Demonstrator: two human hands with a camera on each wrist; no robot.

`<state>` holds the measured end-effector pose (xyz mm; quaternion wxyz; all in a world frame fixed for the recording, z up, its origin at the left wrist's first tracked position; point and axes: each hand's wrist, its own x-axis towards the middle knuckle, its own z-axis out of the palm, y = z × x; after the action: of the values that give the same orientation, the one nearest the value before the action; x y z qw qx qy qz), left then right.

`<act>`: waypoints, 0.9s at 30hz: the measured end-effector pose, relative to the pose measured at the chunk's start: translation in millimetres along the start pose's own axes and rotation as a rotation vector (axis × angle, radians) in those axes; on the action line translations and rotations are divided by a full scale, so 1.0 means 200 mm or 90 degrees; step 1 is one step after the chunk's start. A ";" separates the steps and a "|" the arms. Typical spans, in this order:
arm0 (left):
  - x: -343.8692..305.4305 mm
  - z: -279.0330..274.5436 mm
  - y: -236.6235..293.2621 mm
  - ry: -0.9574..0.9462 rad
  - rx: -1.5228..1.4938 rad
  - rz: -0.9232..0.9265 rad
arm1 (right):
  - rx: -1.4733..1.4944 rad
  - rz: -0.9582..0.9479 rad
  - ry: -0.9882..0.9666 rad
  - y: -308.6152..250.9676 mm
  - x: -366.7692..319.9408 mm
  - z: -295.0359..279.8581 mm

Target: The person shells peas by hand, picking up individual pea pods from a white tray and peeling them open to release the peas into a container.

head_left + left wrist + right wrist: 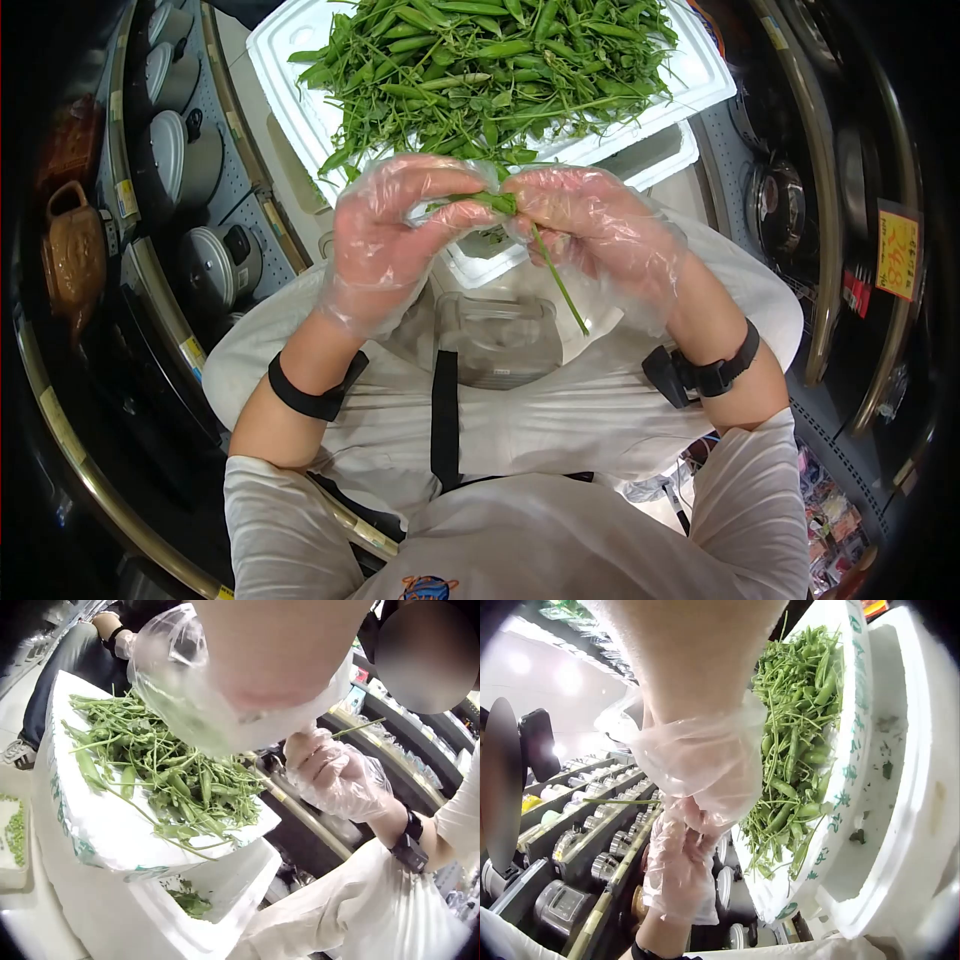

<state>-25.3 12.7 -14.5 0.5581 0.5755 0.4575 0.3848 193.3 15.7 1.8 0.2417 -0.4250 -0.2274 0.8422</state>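
Both hands wear clear plastic gloves and meet in front of the pea pile. My left hand (385, 230) pinches a green pea pod (497, 202) between thumb and index finger. At the pod's other end, the fingers of my right hand (595, 210) pinch it too. A long thin stem (562, 282) slants down from the right fingers; it also shows as a stem (361, 728) in the left wrist view. Just beyond the hands lies a heap of pea pods and vines (480, 75) on a white foam lid (285, 60). Gloves and fingers hide much of the pod.
Under the lid stands a white foam box (889, 825) with leaf scraps inside. A clear plastic container (500, 340) sits between the knees. Shelves with lidded pots (180, 160) line the left side. Another person's gloved hand (125, 643) and a tub of peas (13, 836) appear beyond.
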 end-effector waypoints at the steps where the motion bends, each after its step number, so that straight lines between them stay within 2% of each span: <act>1: 0.01 -0.01 0.01 0.015 0.158 0.161 | 0.034 0.003 -0.004 0.01 0.00 0.00; 2: 0.02 -0.02 0.01 0.029 0.317 0.323 | 0.068 0.005 -0.008 0.02 0.01 0.00; 6: 0.02 -0.02 -0.01 0.024 0.408 0.347 | 0.089 0.021 0.002 0.04 0.03 -0.01; 9: 0.02 0.01 0.00 0.065 0.443 0.387 | 0.100 -0.002 -0.013 0.04 0.03 -0.02; 12: -0.01 0.03 -0.02 0.071 0.398 0.328 | 0.088 -0.012 -0.025 0.04 0.05 -0.02; 14: -0.03 0.04 -0.02 0.078 0.287 0.253 | -0.021 -0.067 -0.016 0.05 0.06 -0.01; 18: -0.06 0.05 -0.02 0.096 0.305 0.172 | -0.070 -0.107 0.012 0.05 0.05 0.04; 20: -0.08 0.07 -0.04 0.116 0.139 0.053 | -0.101 -0.142 0.055 0.05 0.05 0.06; 24: -0.10 0.08 -0.02 0.134 0.078 0.035 | -0.078 -0.140 0.085 0.05 0.05 0.09; 26: -0.10 0.08 -0.01 0.130 0.094 0.013 | -0.194 -0.175 0.088 0.06 0.05 0.06; 27: -0.10 0.07 -0.01 0.130 0.094 0.012 | -0.193 -0.173 0.088 0.05 0.05 0.06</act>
<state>-17.0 -11.1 -15.6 0.4612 0.5771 0.5332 0.4122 176.2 11.9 -4.1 0.3016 -0.4787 -0.3898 0.7266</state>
